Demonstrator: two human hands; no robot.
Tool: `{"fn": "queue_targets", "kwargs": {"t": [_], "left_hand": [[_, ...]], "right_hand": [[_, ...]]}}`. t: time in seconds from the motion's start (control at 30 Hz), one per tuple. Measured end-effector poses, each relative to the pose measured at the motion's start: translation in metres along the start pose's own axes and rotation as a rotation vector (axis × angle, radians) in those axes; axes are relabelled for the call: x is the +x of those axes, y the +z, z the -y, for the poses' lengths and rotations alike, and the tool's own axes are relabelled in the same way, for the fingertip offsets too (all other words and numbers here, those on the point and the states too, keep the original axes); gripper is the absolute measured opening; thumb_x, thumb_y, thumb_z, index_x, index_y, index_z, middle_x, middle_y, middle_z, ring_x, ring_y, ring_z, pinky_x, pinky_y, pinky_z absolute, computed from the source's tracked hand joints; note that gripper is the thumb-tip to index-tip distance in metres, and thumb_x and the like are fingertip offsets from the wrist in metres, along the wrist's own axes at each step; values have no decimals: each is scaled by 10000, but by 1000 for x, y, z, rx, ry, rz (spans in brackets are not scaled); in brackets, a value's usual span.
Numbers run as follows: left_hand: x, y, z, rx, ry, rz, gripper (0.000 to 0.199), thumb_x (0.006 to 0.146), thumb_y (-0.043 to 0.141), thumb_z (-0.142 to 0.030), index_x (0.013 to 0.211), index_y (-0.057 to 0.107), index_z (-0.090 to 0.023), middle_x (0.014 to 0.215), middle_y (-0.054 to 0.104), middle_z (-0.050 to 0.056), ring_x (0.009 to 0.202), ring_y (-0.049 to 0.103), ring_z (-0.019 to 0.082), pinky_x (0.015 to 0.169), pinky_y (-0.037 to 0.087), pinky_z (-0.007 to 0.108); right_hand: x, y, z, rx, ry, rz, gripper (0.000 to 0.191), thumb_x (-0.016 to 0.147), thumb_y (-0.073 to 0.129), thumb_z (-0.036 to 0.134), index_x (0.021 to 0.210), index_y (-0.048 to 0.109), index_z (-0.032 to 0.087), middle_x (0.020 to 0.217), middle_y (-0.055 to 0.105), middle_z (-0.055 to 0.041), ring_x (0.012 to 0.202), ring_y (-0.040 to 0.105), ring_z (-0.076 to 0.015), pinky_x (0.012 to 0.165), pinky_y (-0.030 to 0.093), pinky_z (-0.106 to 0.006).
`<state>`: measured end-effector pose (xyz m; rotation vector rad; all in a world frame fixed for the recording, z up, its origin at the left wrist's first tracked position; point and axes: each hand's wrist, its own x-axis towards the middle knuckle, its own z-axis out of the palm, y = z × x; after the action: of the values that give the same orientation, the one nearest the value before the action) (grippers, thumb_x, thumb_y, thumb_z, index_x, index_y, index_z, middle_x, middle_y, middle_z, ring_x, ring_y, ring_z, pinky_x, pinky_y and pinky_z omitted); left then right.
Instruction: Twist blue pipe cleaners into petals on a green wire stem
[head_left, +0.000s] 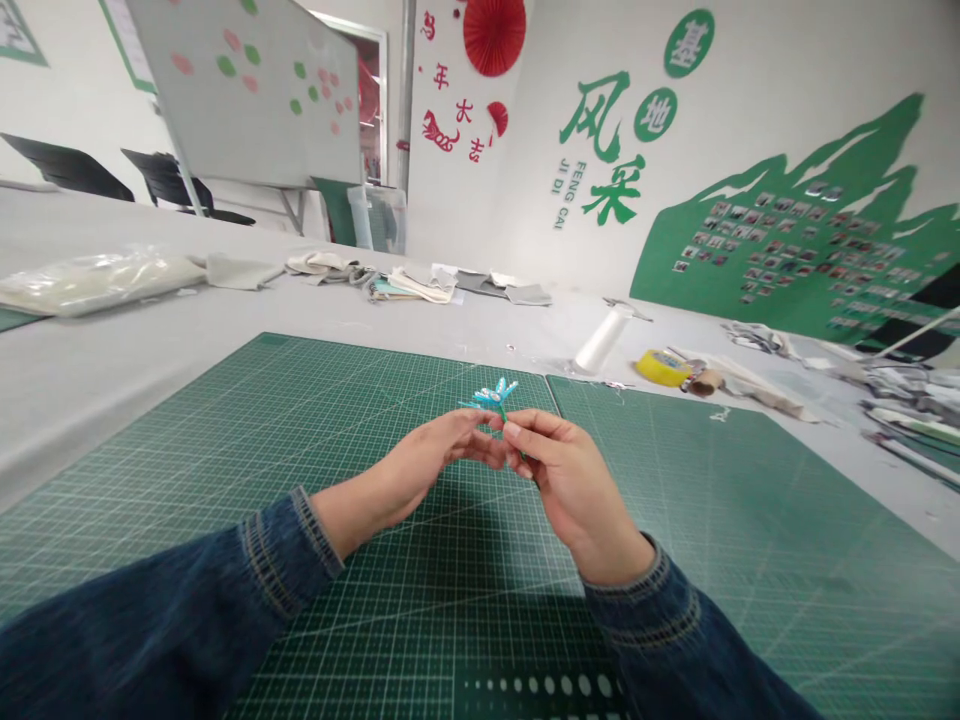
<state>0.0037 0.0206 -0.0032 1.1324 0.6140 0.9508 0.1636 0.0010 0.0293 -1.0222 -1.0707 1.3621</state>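
Note:
A small blue artificial flower (495,393) with pale-edged petals and a green stem is held up over the green cutting mat (360,400). My right hand (574,480) pinches the stem just below the petals between thumb and fingertips. Curved around the near left of the bloom, my left hand (431,460) has its thumb and fingers apart. Its fingertips come close to the petals and to my right fingers; whether they touch cannot be made out. The lower stem is partly hidden by my right hand.
Along the table's far side lie a plastic-wrapped bundle (105,280), folded fabric pieces (412,285), a white roll (602,340), yellow tape (662,367) and a cardboard tube (706,382). A second cutting mat (720,500) adjoins on the right. Cluttered materials (919,400) sit at far right.

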Motion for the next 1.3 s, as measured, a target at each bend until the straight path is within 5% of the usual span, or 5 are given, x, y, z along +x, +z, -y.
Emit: {"fn": "queue_targets", "kwargs": {"t": [0.1,0.2,0.63,0.93,1.3], "left_hand": [[2,-8,1,-13,-200,-36,406,940,423,-458,968,639,-115,572,536,-11,558,500,120,666,458,308],[3,-14,0,1,-308,-43,285,886,498,-396,854,622,-142,508,280,-93,444,201,66,437,205,211],[-2,-28,-12,473,-202,-39,263,727,697,-429,721,632,-175,566,404,-61,496,274,83,450,165,238],[3,-29,-10,-36,-296,-240,353,886,499,-498,796,568,-164,518,221,-102,452,128,74,443,79,241],[1,-25,-18,221,-162,-80,441,884,492,-587,809,644,-180,516,235,-81,453,137,86,429,112,256]], "right_hand": [[0,2,-1,-30,-9,-1,88,689,743,248,710,711,169,647,635,-6,525,447,-85,497,292,-247],[0,3,-2,-85,-32,-20,91,692,745,248,721,715,167,682,656,-19,540,453,-86,491,284,-243],[0,6,-18,-222,-106,-137,91,716,726,256,779,738,192,733,662,-18,591,478,-116,539,356,-266],[0,3,-19,-180,-135,-184,109,726,714,259,806,742,191,759,680,-28,599,484,-116,546,358,-268],[5,-5,-15,-134,-157,-258,110,704,726,260,793,738,195,760,688,-25,599,486,-121,576,390,-278]]}}
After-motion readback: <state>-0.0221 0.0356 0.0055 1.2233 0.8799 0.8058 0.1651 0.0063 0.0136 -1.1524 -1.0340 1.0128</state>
